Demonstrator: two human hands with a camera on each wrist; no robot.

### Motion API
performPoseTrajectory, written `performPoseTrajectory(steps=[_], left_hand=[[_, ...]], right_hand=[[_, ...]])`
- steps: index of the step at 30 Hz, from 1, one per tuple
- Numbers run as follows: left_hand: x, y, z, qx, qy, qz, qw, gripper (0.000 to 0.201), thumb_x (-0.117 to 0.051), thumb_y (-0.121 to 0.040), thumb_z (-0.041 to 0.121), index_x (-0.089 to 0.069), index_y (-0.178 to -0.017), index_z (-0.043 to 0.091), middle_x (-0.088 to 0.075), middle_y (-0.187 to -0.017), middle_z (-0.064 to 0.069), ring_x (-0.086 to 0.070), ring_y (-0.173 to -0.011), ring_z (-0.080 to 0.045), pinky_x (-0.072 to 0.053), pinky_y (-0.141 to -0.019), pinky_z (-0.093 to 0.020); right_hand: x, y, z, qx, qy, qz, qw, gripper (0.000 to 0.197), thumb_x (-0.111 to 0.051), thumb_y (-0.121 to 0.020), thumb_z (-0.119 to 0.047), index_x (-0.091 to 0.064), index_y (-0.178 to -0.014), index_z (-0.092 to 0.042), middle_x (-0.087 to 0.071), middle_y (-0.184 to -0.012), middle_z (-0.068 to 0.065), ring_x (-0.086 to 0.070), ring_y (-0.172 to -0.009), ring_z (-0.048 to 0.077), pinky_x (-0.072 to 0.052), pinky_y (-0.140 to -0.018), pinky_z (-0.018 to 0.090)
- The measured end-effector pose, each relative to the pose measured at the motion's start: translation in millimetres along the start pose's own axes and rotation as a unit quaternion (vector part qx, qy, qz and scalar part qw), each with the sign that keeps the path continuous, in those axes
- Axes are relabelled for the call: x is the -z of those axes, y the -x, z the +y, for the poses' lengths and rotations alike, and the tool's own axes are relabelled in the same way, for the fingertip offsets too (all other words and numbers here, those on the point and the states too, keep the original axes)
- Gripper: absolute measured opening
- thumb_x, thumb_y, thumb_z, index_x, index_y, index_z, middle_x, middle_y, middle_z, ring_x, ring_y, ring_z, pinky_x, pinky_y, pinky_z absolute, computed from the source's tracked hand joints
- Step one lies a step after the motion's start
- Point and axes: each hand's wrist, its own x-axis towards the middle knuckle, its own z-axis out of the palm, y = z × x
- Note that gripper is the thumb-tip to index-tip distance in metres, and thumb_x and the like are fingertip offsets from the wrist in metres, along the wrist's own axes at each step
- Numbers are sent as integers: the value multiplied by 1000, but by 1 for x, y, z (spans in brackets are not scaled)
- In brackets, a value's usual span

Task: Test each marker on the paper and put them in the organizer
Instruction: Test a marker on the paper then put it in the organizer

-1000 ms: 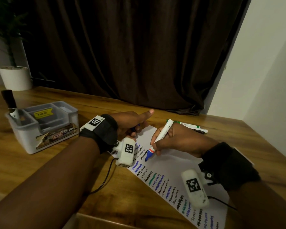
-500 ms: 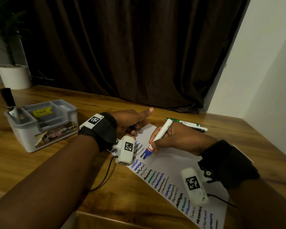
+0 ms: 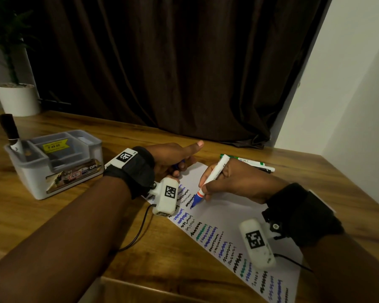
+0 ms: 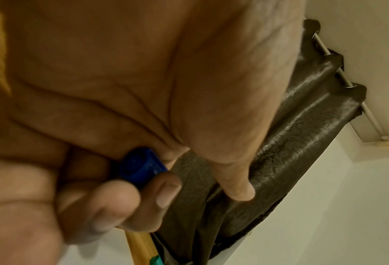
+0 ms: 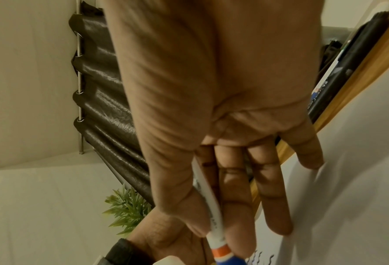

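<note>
My right hand (image 3: 224, 182) grips an uncapped blue marker (image 3: 212, 174), white-barrelled with an orange band, its tip touching the white paper (image 3: 228, 213) beside rows of squiggles. In the right wrist view thumb and fingers pinch the blue marker (image 5: 208, 206). My left hand (image 3: 173, 158) rests at the paper's far left corner, fingers curled round the blue cap (image 4: 141, 166), thumb stuck out. The grey organizer (image 3: 74, 171) stands to the left with one black-capped marker (image 3: 11, 132) upright in it. Beyond the paper lie a green marker (image 3: 249, 161) and a black one (image 3: 267, 170).
A white plant pot (image 3: 17, 99) stands at the table's far left corner. A dark curtain (image 3: 173, 62) hangs behind the table and a white wall closes the right side. Cables from the wrist cameras trail over the wood and the paper.
The marker tip has slid a little down the paper toward me while writing. My left hand has kept its place with the cap.
</note>
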Motion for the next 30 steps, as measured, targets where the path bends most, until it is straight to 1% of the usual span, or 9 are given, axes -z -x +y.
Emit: performPoseTrajectory(steps=[3, 6, 9, 13, 18, 20, 23, 25, 30], left_hand=[[0, 0, 0, 0, 2, 4, 1000, 71, -48, -86, 74, -61, -121, 13, -42, -73, 0, -40, -61, -13, -45, -70, -31], [1, -1, 0, 0, 2, 4, 1000, 71, -49, -86, 73, -61, -121, 13, -42, -74, 0, -41, -62, -13, -45, -73, -32], [1, -2, -1, 3, -2, 4, 1000, 71, -48, -86, 74, -61, -122, 14, -42, -74, 0, -41, -62, -13, -45, -75, -33], [1, -2, -1, 3, -2, 4, 1000, 70, -49, -86, 74, -62, -121, 14, -42, -75, 0, -41, -62, -13, -45, -75, -33], [2, -1, 0, 0, 1, -5, 1000, 71, -50, -85, 73, -61, -122, 13, -42, -71, 1, -41, -58, -12, -46, -59, -26], [2, -1, 0, 0, -2, -5, 1000, 73, -50, -85, 74, -62, -124, 13, -42, -72, 1, -41, -58, -12, -46, -60, -27], [2, 0, 0, -1, -3, -8, 1000, 74, -49, -85, 74, -61, -126, 12, -42, -72, 1, -41, -58, -12, -46, -60, -27], [1, 0, 0, -2, -6, -8, 1000, 74, -49, -86, 73, -60, -126, 12, -41, -72, 1, -41, -59, -12, -45, -61, -27], [1, 0, 1, 1, -5, -4, 1000, 72, -49, -86, 73, -60, -124, 13, -41, -73, 1, -41, -60, -12, -46, -71, -31]], right_hand=[[0, 0, -1, 3, 7, -2, 1000, 10, -75, -90, -4, -79, -98, 1, -80, -90, 16, -77, -92, 24, -61, -94, 34], [1, -1, 0, -2, -3, 7, 1000, 11, -74, -90, -2, -78, -100, 3, -80, -89, 17, -77, -88, 23, -60, -85, 26], [1, -2, 1, -6, -4, 10, 1000, 11, -73, -90, -1, -77, -100, 2, -80, -88, 18, -77, -94, 30, -60, -87, 28], [1, -2, 2, -4, -2, 14, 1000, 11, -74, -90, -3, -78, -99, 1, -80, -89, 20, -77, -95, 29, -59, -86, 26], [2, -2, 1, -16, -26, 11, 999, 6, -74, -91, -2, -78, -95, -4, -79, -91, 20, -77, -101, 33, -61, -86, 29], [2, -1, 1, -13, -18, 10, 1000, 6, -73, -91, -2, -78, -91, -6, -80, -91, 19, -77, -101, 31, -60, -83, 25], [3, -1, 2, -16, -26, 16, 999, 6, -74, -91, -3, -78, -95, -5, -80, -89, 19, -77, -101, 33, -62, -85, 28], [3, -2, 3, -18, -27, 19, 999, 6, -74, -91, -3, -78, -96, -4, -80, -89, 20, -77, -99, 35, -61, -82, 27], [4, -3, 4, -23, -19, 27, 999, 8, -74, -91, -4, -79, -97, -2, -80, -90, 19, -78, -93, 30, -59, -79, 26]])
